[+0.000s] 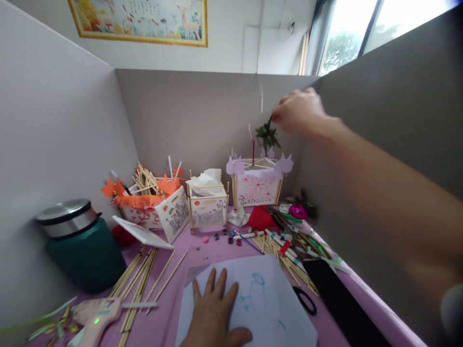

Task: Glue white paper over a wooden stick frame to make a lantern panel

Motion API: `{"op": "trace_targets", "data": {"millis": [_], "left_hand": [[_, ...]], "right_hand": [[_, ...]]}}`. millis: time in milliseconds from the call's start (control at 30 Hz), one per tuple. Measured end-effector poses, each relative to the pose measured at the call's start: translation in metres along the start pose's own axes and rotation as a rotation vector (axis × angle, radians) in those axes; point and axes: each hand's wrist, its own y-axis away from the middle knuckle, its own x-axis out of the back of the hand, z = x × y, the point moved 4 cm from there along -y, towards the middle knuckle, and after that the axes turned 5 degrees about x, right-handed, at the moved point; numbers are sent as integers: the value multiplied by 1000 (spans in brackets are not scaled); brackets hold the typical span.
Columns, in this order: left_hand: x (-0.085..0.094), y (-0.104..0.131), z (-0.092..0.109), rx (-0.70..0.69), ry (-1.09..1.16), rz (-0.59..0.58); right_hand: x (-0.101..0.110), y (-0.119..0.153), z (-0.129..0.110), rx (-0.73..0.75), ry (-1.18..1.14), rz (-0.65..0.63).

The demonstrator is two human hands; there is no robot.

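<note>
My left hand [213, 308] lies flat with its fingers spread on a white sheet of paper [289, 318] that bears blue line drawings. My right hand [298, 111] is raised at the back right, its fingers pinched on the top of a green leafy sprig [267, 136]. The sprig hangs over a white box on a stick frame [256, 188], which has lilac paper cutouts at its corners and pink flower drawings. From the box's top rises a thin dark-pink stick [253, 153]. The sprig's lower end is partly hidden behind the cutouts.
At left stand a teal flask [85, 255], a glue gun [99, 315] with a green light, and bamboo sticks [139, 274]. Decorated boxes [209, 212] line the back. Markers [285, 243], black scissor handles [306, 301] and a long black object [343, 299] lie right.
</note>
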Motion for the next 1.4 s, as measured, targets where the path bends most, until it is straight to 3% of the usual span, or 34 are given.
{"op": "trace_targets", "data": {"millis": [100,200,233,333,433,500,600,667,733,867,967,1067,1167,1267,1400], "left_hand": [[9,6,7,27,9,28],[14,5,3,27,74,36],[16,4,-1,40,115,59],[22,4,-19,79,262,129],[28,4,-32,66,326,156],[32,5,-39,32,337,173],[36,5,-46,2,362,190],[37,5,-50,5,382,200],[37,5,-52,26,403,220],[37,6,-53,97,433,274],[39,8,-52,126,446,307],[44,13,-48,48,480,312],[46,18,-41,-87,496,219],[43,20,-37,-134,420,113],[39,18,-35,-113,311,131]], "right_hand": [[38,44,-7,-97,-86,75],[50,102,-33,-152,-438,100],[46,122,-44,-187,-514,58],[19,175,-95,-102,-658,-99],[-7,221,-153,-21,-506,-185],[-15,251,-193,31,-476,-241],[-16,291,-242,232,-709,-380],[-15,308,-246,216,-862,-368],[-20,317,-230,81,-939,-317],[-49,328,-195,-141,-851,-411],[-68,335,-198,-151,-865,-516],[-78,339,-211,-129,-933,-537],[-83,341,-220,-121,-1014,-531],[-87,344,-224,-125,-1023,-502],[-91,349,-229,-73,-970,-493]]}}
